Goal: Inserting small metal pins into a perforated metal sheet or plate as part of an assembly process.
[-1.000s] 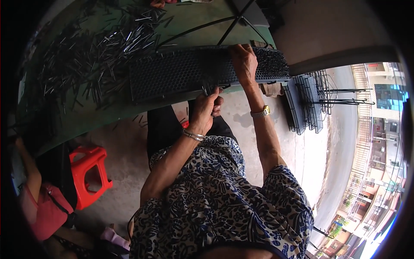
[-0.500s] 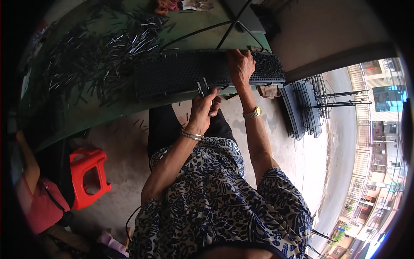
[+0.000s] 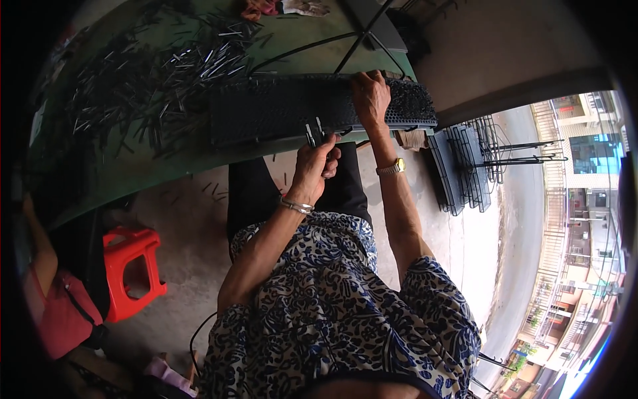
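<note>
A long black perforated panel (image 3: 279,110) with small holes lies along the near edge of the green table. Just in front of it my left hand (image 3: 318,163), a bracelet at its wrist, is closed around several short dark strips (image 3: 314,133) whose shiny ends stick up past the thumb. My right hand (image 3: 371,100), with a wristwatch below it, rests on the panel toward its right part, fingers curled down at the far edge. Whatever those fingertips pinch is hidden. Right of that hand, dark pieces (image 3: 415,103) crowd the panel's surface.
A heap of loose dark strips (image 3: 153,80) covers the green table (image 3: 126,183) at left. Thin black rods (image 3: 352,43) cross above the panel. A red stool (image 3: 133,272) and another person's arm (image 3: 41,239) are at left. Black racks (image 3: 462,169) stand at right.
My right hand has shifted slightly and its fingers have curled more at the panel's far edge. The strips in my left hand are turned a little and stand higher.
</note>
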A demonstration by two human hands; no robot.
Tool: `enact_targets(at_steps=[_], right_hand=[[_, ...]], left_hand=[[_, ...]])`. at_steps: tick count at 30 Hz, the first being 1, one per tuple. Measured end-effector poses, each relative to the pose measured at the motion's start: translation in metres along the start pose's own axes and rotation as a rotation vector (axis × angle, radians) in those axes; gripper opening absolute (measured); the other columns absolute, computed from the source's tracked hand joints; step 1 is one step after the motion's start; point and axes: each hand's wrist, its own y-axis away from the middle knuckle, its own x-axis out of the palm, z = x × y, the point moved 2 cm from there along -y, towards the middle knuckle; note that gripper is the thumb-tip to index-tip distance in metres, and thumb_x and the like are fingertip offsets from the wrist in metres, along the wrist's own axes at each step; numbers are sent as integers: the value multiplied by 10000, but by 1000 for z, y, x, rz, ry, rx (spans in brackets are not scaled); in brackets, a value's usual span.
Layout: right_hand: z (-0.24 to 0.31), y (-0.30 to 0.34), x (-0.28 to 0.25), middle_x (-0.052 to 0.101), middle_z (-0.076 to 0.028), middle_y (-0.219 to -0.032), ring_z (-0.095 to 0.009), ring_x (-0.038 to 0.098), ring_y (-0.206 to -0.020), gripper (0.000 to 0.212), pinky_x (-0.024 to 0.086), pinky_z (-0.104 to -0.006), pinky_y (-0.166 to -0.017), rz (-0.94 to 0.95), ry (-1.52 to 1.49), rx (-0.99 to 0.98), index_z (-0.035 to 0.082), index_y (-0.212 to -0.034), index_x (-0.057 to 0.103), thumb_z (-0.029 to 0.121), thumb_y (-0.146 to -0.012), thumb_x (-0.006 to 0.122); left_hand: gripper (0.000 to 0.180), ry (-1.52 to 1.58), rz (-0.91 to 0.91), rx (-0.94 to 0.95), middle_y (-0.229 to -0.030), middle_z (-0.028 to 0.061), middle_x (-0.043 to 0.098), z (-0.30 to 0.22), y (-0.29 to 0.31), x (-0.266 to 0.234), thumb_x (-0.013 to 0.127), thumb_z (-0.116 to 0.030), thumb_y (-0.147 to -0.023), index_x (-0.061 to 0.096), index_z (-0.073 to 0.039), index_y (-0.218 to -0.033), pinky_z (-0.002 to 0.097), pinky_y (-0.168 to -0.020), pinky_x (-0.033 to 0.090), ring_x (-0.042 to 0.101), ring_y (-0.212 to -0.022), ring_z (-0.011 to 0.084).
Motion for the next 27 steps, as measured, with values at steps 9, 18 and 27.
enact_targets(at_steps=[9, 18, 27], right_hand=[[-8, 6, 0, 618, -97, -903, -319, 615, -808, 153, 469, -426, -707, 14, 11, -49, 168, -932, 703, 252, -832, 625], [2, 17, -3, 581, -80, -960, -295, 550, -917, 216, 423, -426, -780, 42, 248, -63, 245, -1045, 686, 267, -860, 578], [-2, 20, 4, 564, -81, -939, -294, 545, -907, 200, 424, -423, -759, -50, 138, -68, 222, -1022, 681, 238, -856, 571]], left_hand=[[226, 37, 18, -66, -667, 25, 544, 4, -5, -2, 655, -255, -896, 619, -35, -934, 202, -401, 244, 379, -451, 51], [264, -19, -14, -41, -698, 5, 565, -5, -9, -5, 639, -258, -909, 632, -2, -974, 188, -429, 224, 353, -475, 29], [250, -67, -17, -52, -698, 1, 577, -5, -10, 2, 639, -251, -912, 665, -17, -995, 191, -428, 227, 350, -467, 22]])
